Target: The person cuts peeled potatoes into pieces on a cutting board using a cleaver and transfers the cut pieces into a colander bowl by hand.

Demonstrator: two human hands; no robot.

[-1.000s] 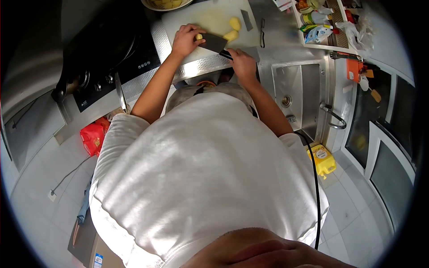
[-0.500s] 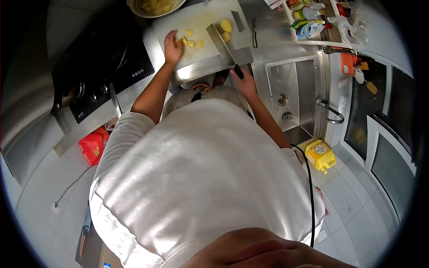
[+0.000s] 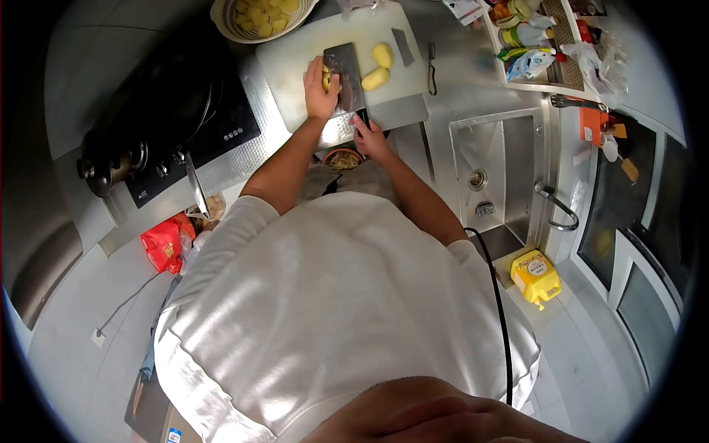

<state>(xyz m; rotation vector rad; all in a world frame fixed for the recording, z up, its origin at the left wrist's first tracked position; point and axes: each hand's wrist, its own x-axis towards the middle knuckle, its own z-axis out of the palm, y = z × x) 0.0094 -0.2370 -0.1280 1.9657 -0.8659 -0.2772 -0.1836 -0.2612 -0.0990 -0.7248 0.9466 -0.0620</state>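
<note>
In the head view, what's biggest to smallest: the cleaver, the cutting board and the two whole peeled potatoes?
1. Cutting board
2. Cleaver
3. Upper potato and lower potato: they look too alike to rank.

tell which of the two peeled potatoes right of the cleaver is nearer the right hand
The lower peeled potato in view, beside the cleaver; the upper peeled potato lies farther from the right hand.

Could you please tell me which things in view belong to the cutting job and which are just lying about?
In the job:
cleaver in the right hand
cutting board
two peeled potatoes
basket of yellow pieces

Seemingly just lying about:
yellow jug
red bag
tray of bottles and packets
</note>
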